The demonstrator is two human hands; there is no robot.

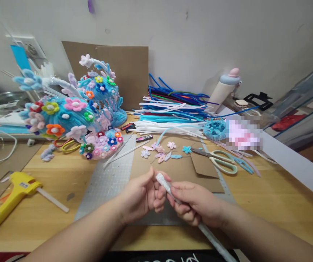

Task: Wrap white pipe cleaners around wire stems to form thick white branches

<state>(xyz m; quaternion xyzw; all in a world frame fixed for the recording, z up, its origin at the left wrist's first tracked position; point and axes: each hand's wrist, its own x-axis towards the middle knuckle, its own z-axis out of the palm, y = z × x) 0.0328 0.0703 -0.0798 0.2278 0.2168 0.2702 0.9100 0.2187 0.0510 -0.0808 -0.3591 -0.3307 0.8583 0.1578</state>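
Observation:
A long rod wrapped in pale white fuzzy material [165, 183] runs from the middle of the view down to the bottom right edge. My right hand [197, 202] is closed around it, thumb on top, a little below its upper end. At that upper end is my left hand [145, 194], fingers curled about the tip with the index finger behind it. Just beyond, small pastel felt-like flowers and petals [161, 157] lie on a cardboard sheet [137, 174]. A pair of scissors with pale green handles [223, 162] rests to the right, its blades near a blue flower [187, 149].
A yellow glue gun [22, 189] with a glue stick lies at left. Behind it stand blue flower-covered pipe-cleaner lamps [63, 116]. Bundles of pipe cleaners [169, 118] are stacked at the back, beside a white bottle [224, 89]. A grey cutting mat [104, 189] lies under the cardboard.

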